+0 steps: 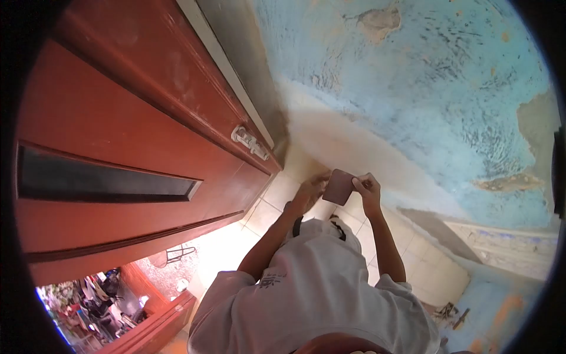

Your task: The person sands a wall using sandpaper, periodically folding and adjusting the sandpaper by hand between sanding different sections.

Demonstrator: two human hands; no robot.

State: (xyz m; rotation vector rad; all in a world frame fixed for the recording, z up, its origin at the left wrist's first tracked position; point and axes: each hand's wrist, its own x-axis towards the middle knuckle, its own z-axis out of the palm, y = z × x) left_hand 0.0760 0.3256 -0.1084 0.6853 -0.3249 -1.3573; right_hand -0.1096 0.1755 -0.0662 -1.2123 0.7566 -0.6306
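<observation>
The right hand (368, 186) pinches the brown sheet (338, 187) at its two o'clock corner, probably to leave its face free. Apart from it, the left hand (308, 193) is at nine o'clock of the sheet; its grip I cannot tell.

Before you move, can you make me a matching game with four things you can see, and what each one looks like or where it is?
Things:
1. door
2. wall
3. flat piece
4. shirt

Colours and places:
A. pale, with a small dark print
B. blue, with bare patches
C. held by the fingers of the right hand
D. red, with a long dark panel

Right pairs: 1-D, 2-B, 3-C, 4-A
</observation>
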